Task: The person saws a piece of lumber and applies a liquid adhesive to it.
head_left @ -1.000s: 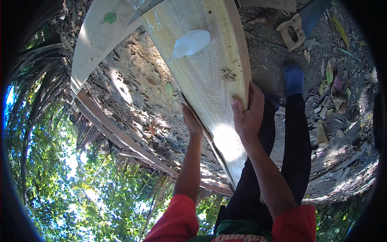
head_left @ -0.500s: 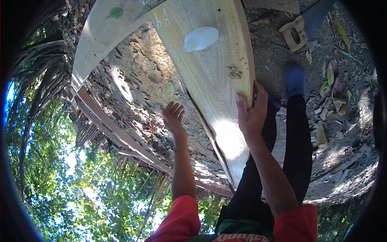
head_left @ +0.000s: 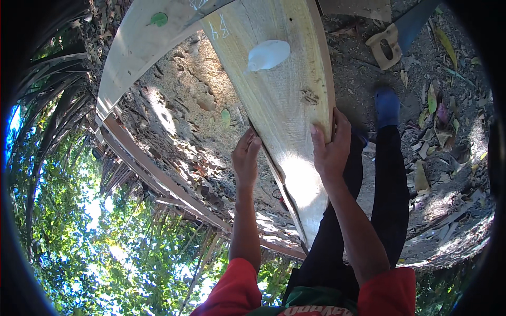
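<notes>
A broad, tapering wooden board with pale chalk marks stretches from the top of the view down towards my lap, its narrow end in bright sun. My right hand is closed over its right edge, thumb on the upper face and fingers round the side. At the opposite edge my left hand has its fingers curled in and its thumb against the board's side; its fingertips are partly hidden. On the board's face shows a whitish oval shape with a narrow end; I cannot tell what it is.
A second, paler board bearing a green leaf meets the first at upper left. A handsaw with a wooden handle lies on the littered ground at upper right. My foot in a blue shoe stands right of the board.
My left hand has moved from open air to the board's left edge, and its spread fingers have curled in. The board has shifted slightly right in view; my right hand keeps its hold.
</notes>
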Motion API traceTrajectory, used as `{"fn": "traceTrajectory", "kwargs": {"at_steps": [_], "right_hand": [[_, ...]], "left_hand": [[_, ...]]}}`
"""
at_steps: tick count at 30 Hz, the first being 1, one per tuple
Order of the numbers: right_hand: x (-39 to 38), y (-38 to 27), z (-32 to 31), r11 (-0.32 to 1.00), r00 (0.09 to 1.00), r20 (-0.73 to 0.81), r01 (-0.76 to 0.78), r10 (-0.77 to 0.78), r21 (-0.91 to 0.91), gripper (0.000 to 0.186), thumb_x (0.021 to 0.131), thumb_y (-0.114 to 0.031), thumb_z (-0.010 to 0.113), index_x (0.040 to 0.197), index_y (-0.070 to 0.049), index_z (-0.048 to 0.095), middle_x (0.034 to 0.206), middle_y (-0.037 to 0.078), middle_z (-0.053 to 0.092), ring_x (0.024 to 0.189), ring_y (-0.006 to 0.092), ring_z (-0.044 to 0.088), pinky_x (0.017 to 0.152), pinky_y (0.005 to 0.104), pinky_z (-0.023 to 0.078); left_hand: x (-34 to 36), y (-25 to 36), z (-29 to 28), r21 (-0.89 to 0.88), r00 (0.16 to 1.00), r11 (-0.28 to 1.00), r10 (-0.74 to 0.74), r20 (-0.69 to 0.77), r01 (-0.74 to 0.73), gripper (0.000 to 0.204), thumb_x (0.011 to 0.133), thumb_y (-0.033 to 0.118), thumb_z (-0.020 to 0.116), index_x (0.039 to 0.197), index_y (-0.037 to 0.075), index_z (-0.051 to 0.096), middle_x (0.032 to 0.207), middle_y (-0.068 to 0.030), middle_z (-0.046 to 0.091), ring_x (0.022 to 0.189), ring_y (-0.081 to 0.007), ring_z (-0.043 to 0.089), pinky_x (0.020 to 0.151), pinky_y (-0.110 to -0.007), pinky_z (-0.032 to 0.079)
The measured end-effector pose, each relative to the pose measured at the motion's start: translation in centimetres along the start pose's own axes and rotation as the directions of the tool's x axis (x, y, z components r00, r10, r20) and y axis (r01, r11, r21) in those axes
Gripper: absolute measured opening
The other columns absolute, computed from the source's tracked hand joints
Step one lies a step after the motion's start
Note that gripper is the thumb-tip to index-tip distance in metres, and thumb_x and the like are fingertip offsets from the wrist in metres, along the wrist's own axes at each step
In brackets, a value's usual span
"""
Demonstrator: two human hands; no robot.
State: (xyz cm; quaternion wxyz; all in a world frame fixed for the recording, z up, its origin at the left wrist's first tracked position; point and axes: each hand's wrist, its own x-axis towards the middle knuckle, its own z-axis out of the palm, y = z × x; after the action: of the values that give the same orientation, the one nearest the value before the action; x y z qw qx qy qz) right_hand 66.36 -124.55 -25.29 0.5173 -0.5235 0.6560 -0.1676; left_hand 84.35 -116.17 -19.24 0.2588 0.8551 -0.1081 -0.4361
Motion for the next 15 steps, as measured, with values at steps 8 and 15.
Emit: {"fn": "traceTrajectory", "kwargs": {"at_steps": [8, 15], "right_hand": [[0.10, -0.06, -0.04, 1.000, 1.000, -0.012, 0.012, -0.012, -0.011, 0.071, 0.085, -0.041, 0.073, 0.132, 0.005, 0.047, 0.124, 0.026, 0.053, 0.114, 0.0399, 0.054, 0.097, 0.0471, 0.045], [-0.08, -0.08, -0.05, 1.000, 1.000, -0.016, 0.018, -0.018, -0.008, 0.070, 0.086, -0.042, 0.072, 0.131, 0.006, 0.048, 0.124, 0.026, 0.053, 0.114, 0.0395, 0.055, 0.096, 0.0465, 0.046]], "left_hand": [[0.02, -0.27, -0.28, -0.094, 1.000, 0.996, 0.011, 0.025, -0.009, 0.047, 0.095, 0.021, 0.066, 0.132, -0.006, 0.056, 0.115, -0.0111, 0.067, 0.103, -0.0145, 0.061, 0.091, -0.028, 0.047], [0.40, -0.44, -0.48, -0.083, 0.998, 0.995, -0.056, 0.028, 0.058, 0.044, 0.094, 0.019, 0.067, 0.129, -0.006, 0.059, 0.115, -0.0109, 0.067, 0.104, -0.0157, 0.062, 0.092, -0.029, 0.048]]}}
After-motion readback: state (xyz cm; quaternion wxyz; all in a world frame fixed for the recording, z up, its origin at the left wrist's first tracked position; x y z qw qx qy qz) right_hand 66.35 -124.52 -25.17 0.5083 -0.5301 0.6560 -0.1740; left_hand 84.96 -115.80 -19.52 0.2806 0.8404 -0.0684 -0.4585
